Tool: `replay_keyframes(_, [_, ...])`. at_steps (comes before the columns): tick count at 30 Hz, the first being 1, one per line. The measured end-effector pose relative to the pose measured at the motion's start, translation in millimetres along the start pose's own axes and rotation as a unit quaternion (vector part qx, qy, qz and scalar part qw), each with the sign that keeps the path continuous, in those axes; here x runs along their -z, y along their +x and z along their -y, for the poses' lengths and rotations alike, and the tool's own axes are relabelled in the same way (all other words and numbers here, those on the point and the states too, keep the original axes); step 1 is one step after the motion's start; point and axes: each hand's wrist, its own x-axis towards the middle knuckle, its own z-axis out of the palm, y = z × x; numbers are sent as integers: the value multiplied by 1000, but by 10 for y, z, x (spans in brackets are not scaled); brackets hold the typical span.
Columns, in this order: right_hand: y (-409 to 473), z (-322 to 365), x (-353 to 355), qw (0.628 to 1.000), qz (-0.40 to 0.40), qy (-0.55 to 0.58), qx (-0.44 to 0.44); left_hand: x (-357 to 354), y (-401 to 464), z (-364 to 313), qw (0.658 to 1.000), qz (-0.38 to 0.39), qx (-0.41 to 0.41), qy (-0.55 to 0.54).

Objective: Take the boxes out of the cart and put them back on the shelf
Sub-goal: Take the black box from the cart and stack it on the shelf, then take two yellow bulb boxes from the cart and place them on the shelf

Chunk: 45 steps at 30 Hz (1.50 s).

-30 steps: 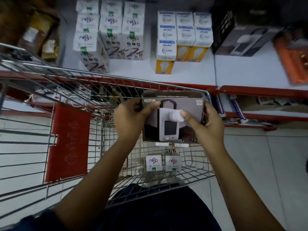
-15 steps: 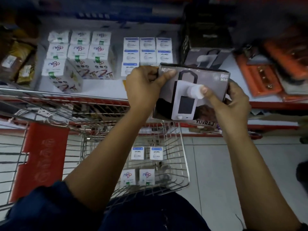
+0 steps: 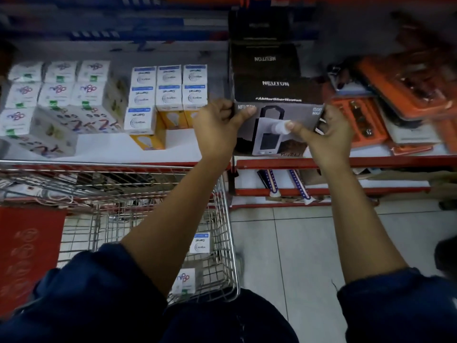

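Nearest me, two small bulb boxes [image 3: 199, 245] are sitting in the wire cart [image 3: 228, 243], waiting their turn. Beyond, I'm holding the Neuton lantern box [image 3: 277, 131] at the shelf's [image 3: 346, 161] front edge, left hand [image 3: 217, 127] pinching its left side, right hand [image 3: 329, 134] clamping the right with a thumb across the face. It's overhanging the lip, I judge; letting go early risks tipping it floorward, or shoving the black Neuton boxes [image 3: 268, 87] behind askew

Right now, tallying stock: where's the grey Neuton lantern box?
The grey Neuton lantern box is at the white shelf edge, right of centre, between both hands, before the black Neuton boxes.
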Motion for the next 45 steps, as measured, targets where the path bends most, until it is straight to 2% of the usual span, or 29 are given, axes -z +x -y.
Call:
replay_keyframes(6, [118, -296, -110, 1000, -14, -12, 4, -196, 48, 283, 998, 0, 58, -12])
replay_keyframes(9, [129, -401, -155, 1000, -26, -17, -4, -245, 23, 342, 997, 0, 59, -46])
replay_keyframes(17, [-10, -441, -259, 998, -10, -64, -20, -217, -57, 460, 998, 27, 36, -34])
replay_keyframes(21, [-221, -264, -389, 989, -46, -141, 0, -92, -184, 456, 989, 59, -28, 129])
replay_keyframes(24, [-458, -136, -573, 965, -61, -249, 54, 101, -289, 599, 952, 68, -137, 265])
replay_keyframes(26, [-663, -88, -740, 945, -35, -314, 85, 268, -350, 787, 919, 69, -188, 339])
replay_keyframes(31, [-1279, -81, -1281, 910, 56, -385, 144, 807, -543, 1280, 859, 89, -216, 455])
replay_keyframes(40, [-2207, -356, -2167, 867, 221, -420, 153, 1560, -889, 2164, 836, 150, -151, 505])
replay_keyframes(43, [-2430, -574, -2297, 834, 329, -426, 122, 1672, -1053, 2478, 830, 188, -115, 513])
replay_keyframes(45, [-2528, -711, -2312, 805, 398, -433, 80, 1700, -1175, 2666, 820, 247, -91, 509])
